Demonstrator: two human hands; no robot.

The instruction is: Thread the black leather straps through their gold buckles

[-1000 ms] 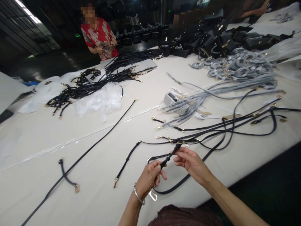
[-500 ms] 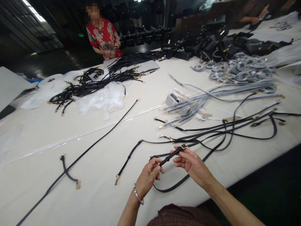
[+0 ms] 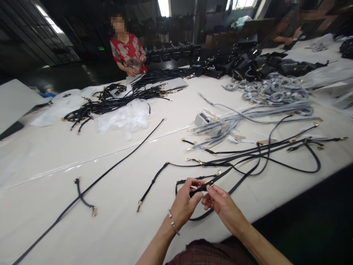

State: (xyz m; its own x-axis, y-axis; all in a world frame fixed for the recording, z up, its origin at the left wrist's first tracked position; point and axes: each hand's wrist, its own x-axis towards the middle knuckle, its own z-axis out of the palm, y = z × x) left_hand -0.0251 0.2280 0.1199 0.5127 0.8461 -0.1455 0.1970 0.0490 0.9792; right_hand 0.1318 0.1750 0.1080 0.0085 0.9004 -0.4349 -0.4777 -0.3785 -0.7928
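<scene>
Both hands hold one black strap point(image 3: 220, 176) above the near side of the table. My left hand point(image 3: 186, 200) is closed on the strap, fingers curled over it just left of a gold buckle point(image 3: 209, 183). With thumb and fingers my right hand point(image 3: 223, 206) pinches the strap at the buckle's right side. Part of the strap is hidden behind the fingers. Its lower length loops down to the table behind my hands. Just beyond lies a thin black strap with a gold clasp point(image 3: 218, 172). Left of my hands rests a short black strap piece point(image 3: 153, 180) with a gold clip.
More black straps point(image 3: 248, 149) stretch across the right. Behind them lie grey wrapped straps point(image 3: 217, 129) and coiled ones point(image 3: 275, 88). Black bags point(image 3: 248, 60) are piled farther back. A strap heap point(image 3: 110, 105) and plastic wrap point(image 3: 124, 119) lie left. A person in red point(image 3: 128, 53) stands opposite.
My left hand has moved right along the strap, up to the buckle, and the hands are now close together. The right hand has dropped slightly. The camera view has shifted a little.
</scene>
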